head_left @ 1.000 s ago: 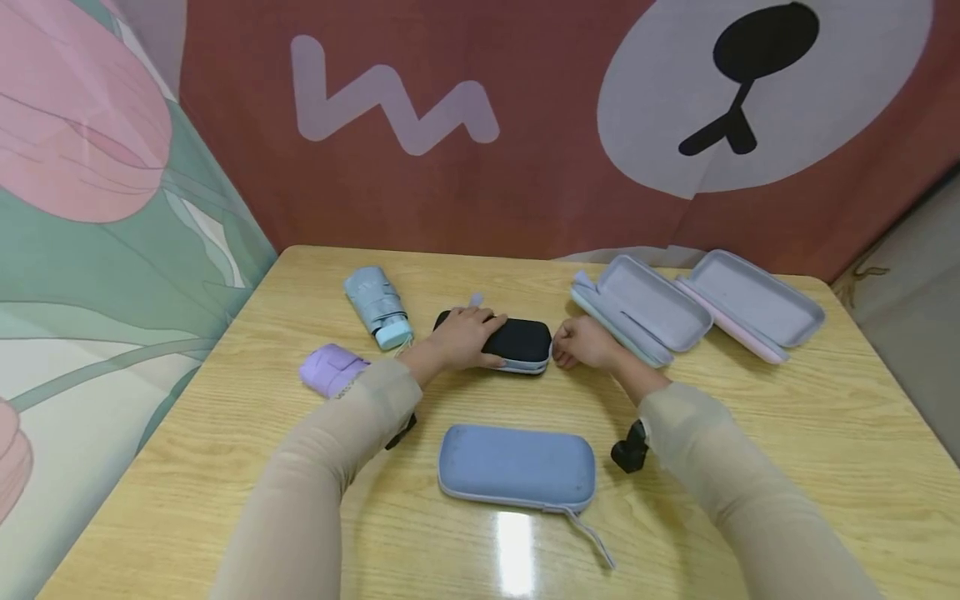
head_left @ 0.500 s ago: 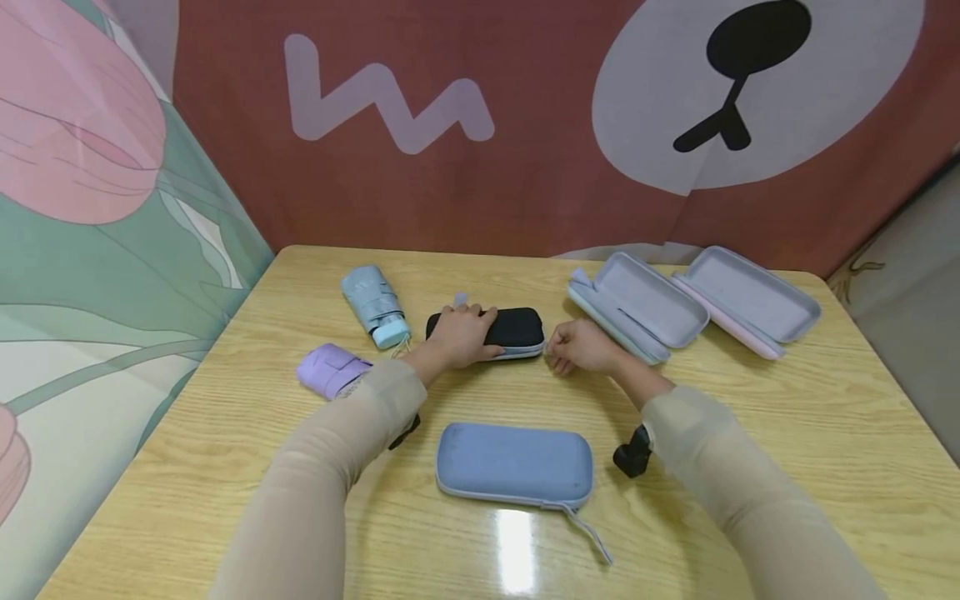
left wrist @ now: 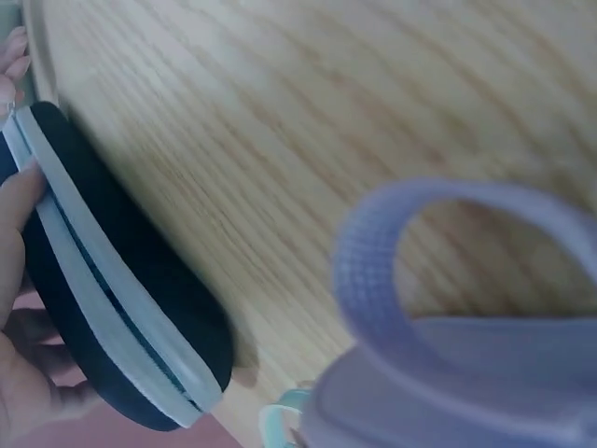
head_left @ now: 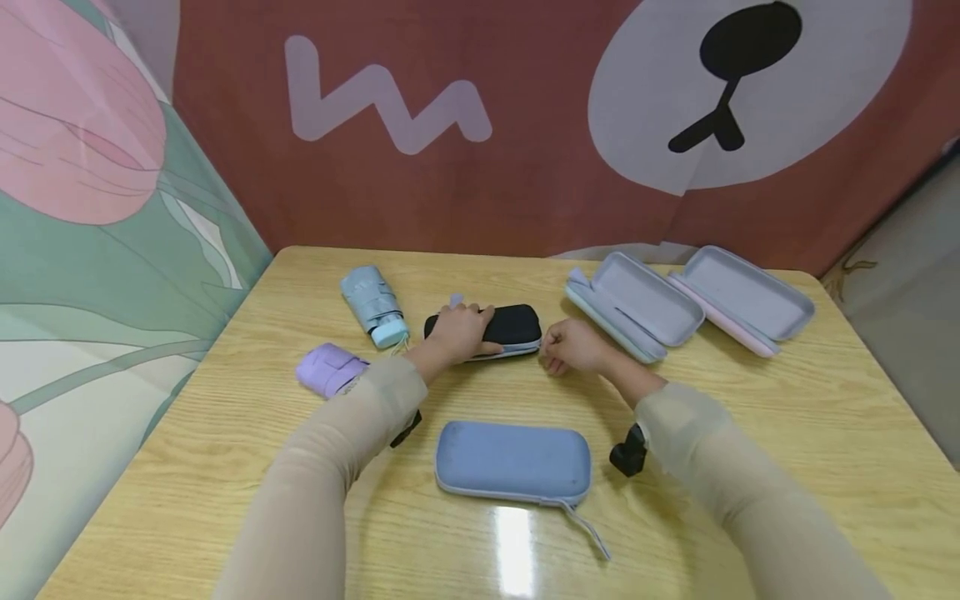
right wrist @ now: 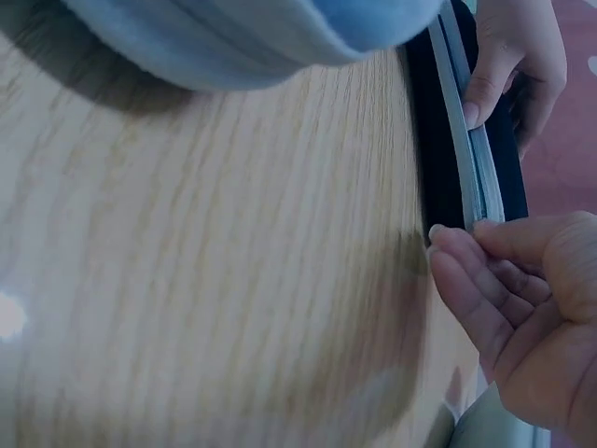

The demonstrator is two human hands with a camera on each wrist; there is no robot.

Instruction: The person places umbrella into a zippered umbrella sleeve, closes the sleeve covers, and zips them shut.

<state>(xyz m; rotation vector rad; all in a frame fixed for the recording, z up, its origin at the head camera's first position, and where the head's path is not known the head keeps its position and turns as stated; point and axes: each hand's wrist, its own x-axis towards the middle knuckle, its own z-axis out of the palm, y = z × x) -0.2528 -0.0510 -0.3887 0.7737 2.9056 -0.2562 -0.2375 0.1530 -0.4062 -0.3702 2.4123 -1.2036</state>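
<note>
A black zip case (head_left: 513,323) with a pale grey zipper band (left wrist: 103,280) lies near the middle of the table. My left hand (head_left: 459,333) grips it from above, thumb along the zipper side and fingers over the top. At its right end my right hand (head_left: 573,346) has thumb and fingertips together at the end of the zipper; in the right wrist view that hand (right wrist: 532,299) pinches there. The small zipper pull is mostly hidden by the fingertips. Closer to me lies a closed blue zip case (head_left: 513,460) with a cord loop.
Left of the black case lie a folded light-blue umbrella (head_left: 373,307) and a folded purple umbrella (head_left: 330,369). At the back right stand two opened cases, one light blue (head_left: 618,321), one pink (head_left: 727,317). A fabric-covered wall (head_left: 450,192) rises behind the table.
The black case has shifted slightly left and away from me, with both hands staying on it. The right fingertips remain at its right end.
</note>
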